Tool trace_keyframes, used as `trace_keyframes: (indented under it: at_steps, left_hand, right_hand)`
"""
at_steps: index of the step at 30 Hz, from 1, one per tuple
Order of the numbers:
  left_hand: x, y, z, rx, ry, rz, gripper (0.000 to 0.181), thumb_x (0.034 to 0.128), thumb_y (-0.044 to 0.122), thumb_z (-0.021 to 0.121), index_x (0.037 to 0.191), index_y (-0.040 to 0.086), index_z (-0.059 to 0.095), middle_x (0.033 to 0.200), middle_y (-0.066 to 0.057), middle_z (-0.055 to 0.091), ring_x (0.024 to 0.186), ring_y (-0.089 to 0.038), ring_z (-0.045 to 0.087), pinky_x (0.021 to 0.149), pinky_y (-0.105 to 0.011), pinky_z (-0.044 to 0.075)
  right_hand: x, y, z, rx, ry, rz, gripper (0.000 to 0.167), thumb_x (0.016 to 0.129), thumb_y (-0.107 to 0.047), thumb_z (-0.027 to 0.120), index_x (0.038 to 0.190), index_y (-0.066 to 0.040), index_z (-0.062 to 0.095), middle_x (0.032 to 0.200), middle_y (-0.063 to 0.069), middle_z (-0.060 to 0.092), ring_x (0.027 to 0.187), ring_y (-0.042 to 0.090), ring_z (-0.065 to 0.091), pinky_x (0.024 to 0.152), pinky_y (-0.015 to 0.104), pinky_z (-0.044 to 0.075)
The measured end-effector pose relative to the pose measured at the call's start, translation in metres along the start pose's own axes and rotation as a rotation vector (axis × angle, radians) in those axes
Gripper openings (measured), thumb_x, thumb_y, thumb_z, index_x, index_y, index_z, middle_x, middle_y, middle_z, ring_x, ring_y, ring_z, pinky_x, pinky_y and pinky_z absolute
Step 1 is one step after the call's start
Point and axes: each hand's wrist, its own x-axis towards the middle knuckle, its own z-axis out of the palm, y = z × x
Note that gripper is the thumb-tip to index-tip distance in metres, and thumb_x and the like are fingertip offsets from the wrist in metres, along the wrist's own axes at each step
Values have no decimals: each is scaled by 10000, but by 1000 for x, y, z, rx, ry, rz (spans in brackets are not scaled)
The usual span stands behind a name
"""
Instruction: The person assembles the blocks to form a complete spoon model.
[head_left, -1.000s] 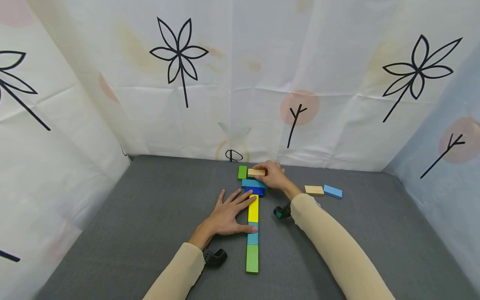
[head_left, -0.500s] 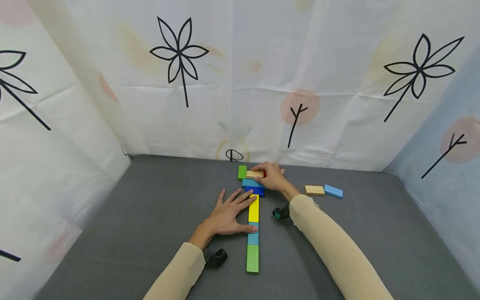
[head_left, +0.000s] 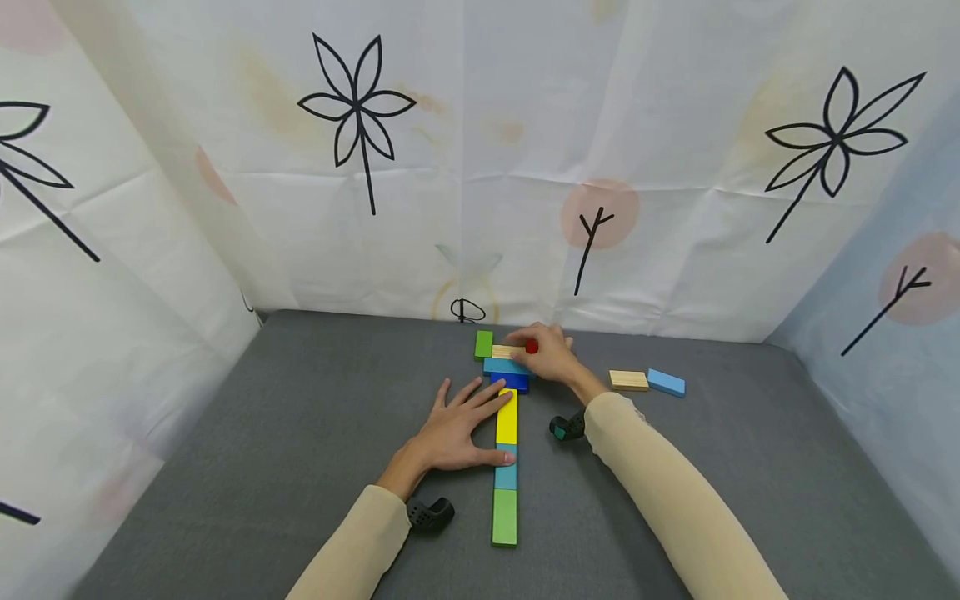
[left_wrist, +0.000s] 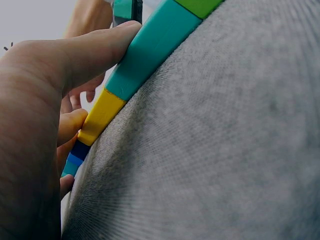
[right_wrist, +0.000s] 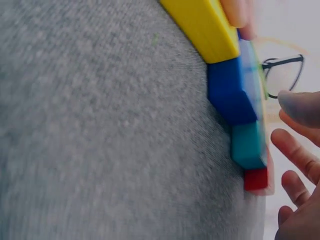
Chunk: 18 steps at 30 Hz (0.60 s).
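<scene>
A column of blocks lies on the grey table: green (head_left: 505, 517), teal (head_left: 506, 477), yellow (head_left: 507, 425) and dark blue (head_left: 516, 384). Beyond it a light blue block (head_left: 504, 366) lies crosswise. Behind that, a plain wooden block (head_left: 507, 352) sits between a green block (head_left: 483, 344) and a red block (right_wrist: 255, 180). My left hand (head_left: 453, 435) is spread, its thumb touching the teal block and its fingertips by the yellow and dark blue ones. My right hand (head_left: 553, 357) hovers over the wooden and red blocks; its bent fingers appear apart from them in the right wrist view.
To the right lie another wooden block (head_left: 628, 381) and a light blue block (head_left: 666, 382). A patterned cloth wall (head_left: 517, 250) rises behind the table. Dark wrist devices stick out under both sleeves, the left one (head_left: 431, 516) near the column.
The wooden block has slid left against the green block, the red block coming along behind it. My right fingers have since loosened and lifted slightly. My left hand has stayed still.
</scene>
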Motion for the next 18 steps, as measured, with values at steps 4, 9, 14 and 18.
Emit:
trace_keyframes:
  at_steps: [4, 9, 14, 18]
  left_hand:
    - [0, 0, 1, 0, -10, -13, 950, 844, 751, 603, 1622, 323, 265, 1686, 129, 143, 1558, -250, 92, 1160, -655, -124]
    - [1, 0, 0, -6, -13, -19, 951, 842, 750, 606, 1622, 323, 266, 1685, 135, 137, 1558, -245, 86, 1159, -652, -133]
    - [0, 1, 0, -3, -13, -23, 960, 833, 757, 602, 1622, 326, 265, 1686, 140, 130, 1559, -237, 80, 1162, -636, -142]
    - [-1, 0, 0, -3, -6, -15, 963, 831, 750, 610, 1622, 320, 269, 1686, 135, 136, 1558, -235, 82, 1165, -629, -141]
  right_hand:
    - [-13, 6, -9, 72, 45, -30, 342, 981, -163, 690, 1301, -42, 684, 1259, 172, 627, 1183, 409, 440, 1024, 732, 175]
    - [-35, 21, -22, 112, 82, -27, 370, 974, -154, 702, 1319, -26, 664, 1302, 177, 613, 1164, 394, 477, 1006, 657, 307]
    - [-61, 37, -36, 102, 104, 8, 417, 963, -158, 723, 1349, -21, 640, 1325, 185, 598, 1177, 394, 481, 971, 603, 406]
    - [-83, 51, -48, 71, 135, 35, 468, 955, -173, 737, 1376, -11, 613, 1379, 207, 564, 1228, 422, 429, 991, 640, 359]
